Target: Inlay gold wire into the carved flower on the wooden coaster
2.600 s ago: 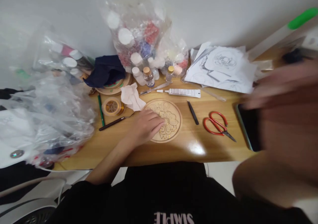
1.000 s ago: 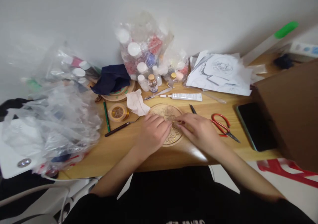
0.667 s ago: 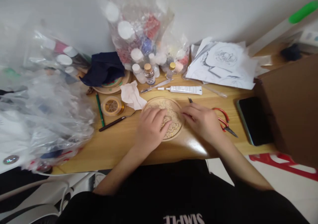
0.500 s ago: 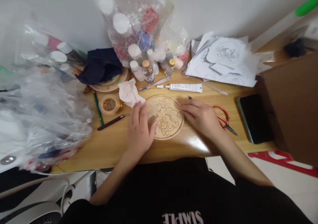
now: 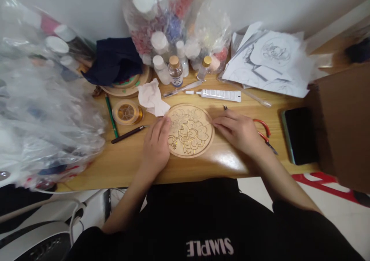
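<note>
A round wooden board (image 5: 202, 149) lies flat in front of me, with a flower drawn on it in dark lines. Gold wire (image 5: 193, 133) follows the outlines of the large bloom, and a smaller gold part shows near the left rim. My left hand (image 5: 156, 145) is closed on the board's left edge, fingers close together and the thumb down along the rim. At the right rim, my right hand (image 5: 238, 132) has its thumb and fingertips pinched together; what they hold is too small to make out. A dark tool tip (image 5: 225, 107) pokes out behind that hand.
Red-handled pliers (image 5: 264, 132) lie right of my right hand, near a phone (image 5: 299, 135). Left are a wire spool (image 5: 126, 112), a dark pen-like tool (image 5: 128, 134) and crumpled tissue (image 5: 152, 97). Behind are a white tube (image 5: 221, 95), bottles (image 5: 175, 71) and paper drawings (image 5: 268, 58).
My left thumb has drawn back from the flower to the board's left rim, uncovering the small gold part. The wire end that showed at my right fingertips is no longer visible. The view has shifted slightly.
</note>
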Motion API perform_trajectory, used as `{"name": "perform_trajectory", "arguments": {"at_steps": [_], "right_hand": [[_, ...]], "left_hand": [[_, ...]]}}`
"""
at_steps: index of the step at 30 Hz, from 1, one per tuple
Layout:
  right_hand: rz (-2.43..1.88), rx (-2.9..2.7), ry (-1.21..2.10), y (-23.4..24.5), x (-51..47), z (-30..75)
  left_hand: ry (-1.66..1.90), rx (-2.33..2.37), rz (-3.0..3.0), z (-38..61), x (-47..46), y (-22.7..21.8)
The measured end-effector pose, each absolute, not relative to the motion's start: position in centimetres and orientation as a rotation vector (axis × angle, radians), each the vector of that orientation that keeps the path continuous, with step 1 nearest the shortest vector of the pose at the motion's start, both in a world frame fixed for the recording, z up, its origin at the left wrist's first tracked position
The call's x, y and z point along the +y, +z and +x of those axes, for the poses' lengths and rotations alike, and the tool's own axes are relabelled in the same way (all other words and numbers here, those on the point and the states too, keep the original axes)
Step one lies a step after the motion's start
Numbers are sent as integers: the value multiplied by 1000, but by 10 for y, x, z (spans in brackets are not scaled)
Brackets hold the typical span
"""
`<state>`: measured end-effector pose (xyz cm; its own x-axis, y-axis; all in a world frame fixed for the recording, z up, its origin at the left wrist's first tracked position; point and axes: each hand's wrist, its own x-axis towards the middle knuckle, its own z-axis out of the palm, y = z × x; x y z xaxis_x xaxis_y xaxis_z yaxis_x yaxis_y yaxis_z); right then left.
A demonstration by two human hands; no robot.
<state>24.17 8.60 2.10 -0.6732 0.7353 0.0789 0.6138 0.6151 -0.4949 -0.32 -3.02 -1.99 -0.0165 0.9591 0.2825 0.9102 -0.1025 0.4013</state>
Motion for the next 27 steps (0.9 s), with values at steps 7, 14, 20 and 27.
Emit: {"name": "perform_trajectory", "arguments": {"at_steps": [7,14,20,27], "right_hand": [[-1045,-2463,743,17,80,240],[-1051,-2456,741,21,69,241],[-999,-2419,707,21,56,246],[-989,-2463,631,19,48,248]], "left_hand": [[724,1818,2325,-25,-22,-17],[658,1700,2426,-24,-12,-10],[875,1772,2482,-16,-18,2],[908,1908,2323,-11,-36,7]]}}
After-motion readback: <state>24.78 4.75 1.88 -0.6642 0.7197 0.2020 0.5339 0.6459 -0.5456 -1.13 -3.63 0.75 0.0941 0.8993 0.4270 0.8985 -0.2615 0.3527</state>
